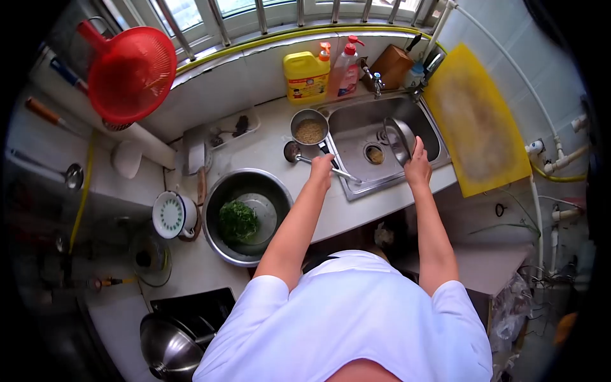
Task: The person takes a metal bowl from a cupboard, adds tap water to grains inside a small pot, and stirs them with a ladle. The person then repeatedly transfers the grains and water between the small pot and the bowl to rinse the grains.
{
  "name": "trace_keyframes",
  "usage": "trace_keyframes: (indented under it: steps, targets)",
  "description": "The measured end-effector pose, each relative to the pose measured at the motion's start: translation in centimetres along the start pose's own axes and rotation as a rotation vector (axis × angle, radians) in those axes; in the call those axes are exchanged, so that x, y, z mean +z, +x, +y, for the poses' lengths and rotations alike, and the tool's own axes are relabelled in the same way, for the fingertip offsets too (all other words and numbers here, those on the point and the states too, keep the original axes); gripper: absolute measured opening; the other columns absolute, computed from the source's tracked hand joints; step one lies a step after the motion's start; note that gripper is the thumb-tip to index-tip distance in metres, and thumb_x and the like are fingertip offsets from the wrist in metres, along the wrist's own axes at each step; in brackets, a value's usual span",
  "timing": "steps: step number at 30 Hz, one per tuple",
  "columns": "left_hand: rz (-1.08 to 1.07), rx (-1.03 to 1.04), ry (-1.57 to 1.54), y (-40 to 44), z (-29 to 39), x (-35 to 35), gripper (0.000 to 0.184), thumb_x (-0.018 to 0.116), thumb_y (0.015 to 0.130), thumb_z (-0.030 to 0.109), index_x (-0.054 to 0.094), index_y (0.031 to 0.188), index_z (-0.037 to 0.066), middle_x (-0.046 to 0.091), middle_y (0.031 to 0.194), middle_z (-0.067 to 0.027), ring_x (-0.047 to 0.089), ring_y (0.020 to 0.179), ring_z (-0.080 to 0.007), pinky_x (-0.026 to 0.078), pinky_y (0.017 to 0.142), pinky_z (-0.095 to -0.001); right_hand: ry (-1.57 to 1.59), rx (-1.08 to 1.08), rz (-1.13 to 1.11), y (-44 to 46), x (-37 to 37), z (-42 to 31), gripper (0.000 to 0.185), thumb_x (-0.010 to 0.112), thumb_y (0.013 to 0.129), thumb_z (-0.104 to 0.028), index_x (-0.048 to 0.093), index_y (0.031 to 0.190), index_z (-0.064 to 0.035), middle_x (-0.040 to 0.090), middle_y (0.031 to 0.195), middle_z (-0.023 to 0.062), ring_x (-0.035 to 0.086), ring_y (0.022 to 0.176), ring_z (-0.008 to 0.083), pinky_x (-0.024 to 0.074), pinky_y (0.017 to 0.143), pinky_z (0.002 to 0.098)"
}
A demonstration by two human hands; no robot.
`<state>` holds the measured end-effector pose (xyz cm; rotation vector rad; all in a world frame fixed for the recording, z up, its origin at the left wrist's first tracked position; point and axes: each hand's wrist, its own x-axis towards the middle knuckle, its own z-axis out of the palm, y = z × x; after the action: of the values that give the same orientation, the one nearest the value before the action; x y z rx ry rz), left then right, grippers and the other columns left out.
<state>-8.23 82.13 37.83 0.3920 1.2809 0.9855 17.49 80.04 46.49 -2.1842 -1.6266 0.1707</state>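
Observation:
My left hand is closed at the black handle of a small metal pan of brown grains, at the sink's left rim. A ladle lies across the counter, its long handle passing by that hand; whether my fingers also touch it I cannot tell. My right hand grips the edge of a shiny metal bowl, tilted on its side over the sink. Some brown matter sits at the drain. Left of my left arm stands a large metal basin with chopped greens inside.
A yellow detergent jug and a pink-labelled pump bottle stand behind the sink. The tap rises at its back right corner, beside a yellow board. An enamel mug and a cleaver are at the left.

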Motion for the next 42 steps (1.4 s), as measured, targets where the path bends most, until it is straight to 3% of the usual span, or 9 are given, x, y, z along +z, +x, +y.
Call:
trace_keyframes:
  steps: [4,6,7,10,19,26,29,37,42]
  targets:
    - [-0.153,-0.123,-0.269,2.4,0.7,0.7,0.011,0.053,0.082,0.018,0.049,0.074,0.011,0.042,0.057,0.0017,0.040,0.047,-0.0106,0.033,0.046,-0.0238,0.195,-0.075,0.188,1.2,3.0,-0.3,0.058,0.048,0.072,-0.007,0.029,0.126,-0.0101,0.053,0.109,0.0194,0.058,0.089,0.0384,0.0493,0.074,0.0446]
    - [-0.007,-0.189,-0.392,2.1,1.2,0.9,0.017,0.049,0.087,0.024,0.049,0.076,0.011,0.043,0.059,0.0027,0.043,0.050,-0.0079,0.030,0.042,-0.0228,0.773,0.397,-0.097,1.0,3.5,-1.7,0.052,0.051,0.072,-0.007,0.032,0.121,-0.0060,0.054,0.102,0.0175,0.061,0.081,0.0308,0.0558,0.058,0.0396]
    - [0.032,-0.145,-0.337,2.2,1.5,0.4,0.024,0.041,0.091,0.029,0.049,0.079,0.011,0.041,0.058,0.0045,0.038,0.046,-0.0068,0.027,0.038,-0.0229,0.933,0.408,-0.106,1.0,5.0,-1.6,0.039,0.049,0.074,-0.004,0.039,0.111,-0.0017,0.057,0.087,0.0147,0.063,0.068,0.0247,0.0565,0.049,0.0328]
    - [0.065,-0.081,-0.175,2.0,3.0,-1.6,0.028,0.036,0.093,0.032,0.048,0.080,0.011,0.040,0.057,0.0058,0.032,0.041,-0.0055,0.024,0.035,-0.0219,1.102,0.452,-0.391,1.0,7.2,-3.1,0.033,0.050,0.073,-0.003,0.045,0.105,0.0013,0.058,0.083,0.0142,0.063,0.068,0.0250,0.0569,0.052,0.0344]
    - [0.107,0.285,-0.099,-4.3,7.1,-3.6,0.024,0.038,0.093,0.028,0.048,0.081,0.009,0.037,0.057,0.0076,0.027,0.041,-0.0005,0.019,0.035,-0.0174,1.080,0.400,-0.747,2.3,12.5,-12.2,0.024,0.052,0.075,-0.006,0.053,0.096,0.0047,0.061,0.083,0.0127,0.063,0.068,0.0213,0.0563,0.057,0.0327]
    - [0.059,0.287,-0.035,-5.9,7.5,-0.7,0.025,0.038,0.093,0.028,0.049,0.082,0.009,0.037,0.056,0.0085,0.027,0.040,-0.0006,0.020,0.036,-0.0173,1.097,0.300,-0.986,4.1,14.9,-14.6,0.034,0.066,0.078,-0.025,0.054,0.100,-0.0015,0.061,0.085,0.0082,0.062,0.064,0.0175,0.0489,0.052,0.0256]
    - [-0.035,0.232,0.004,-5.5,7.0,1.9,0.026,0.038,0.093,0.029,0.049,0.083,0.009,0.034,0.055,0.0090,0.026,0.041,-0.0003,0.019,0.036,-0.0172,1.049,0.214,-0.943,6.0,14.3,-11.5,0.031,0.063,0.080,-0.021,0.054,0.102,-0.0013,0.062,0.084,0.0078,0.062,0.065,0.0161,0.0486,0.052,0.0250]
    - [-0.161,0.055,0.196,0.5,3.9,8.8,0.028,0.037,0.092,0.025,0.052,0.079,0.005,0.039,0.058,0.0045,0.032,0.047,-0.0044,0.025,0.040,-0.0222,0.853,-0.107,-0.151,19.1,6.5,-3.3,0.025,0.051,0.087,-0.020,0.056,0.105,-0.0022,0.060,0.073,0.0032,0.058,0.062,0.0073,0.0458,0.050,0.0201]
    - [-0.166,-0.019,0.184,6.8,1.7,12.2,0.030,0.037,0.092,0.027,0.053,0.079,0.006,0.040,0.057,0.0032,0.033,0.046,-0.0068,0.026,0.039,-0.0231,0.148,-0.308,-0.238,23.6,4.9,-8.2,0.035,0.054,0.080,-0.033,0.052,0.098,-0.0031,0.062,0.083,0.0160,0.061,0.078,0.0313,0.0476,0.070,0.0402]
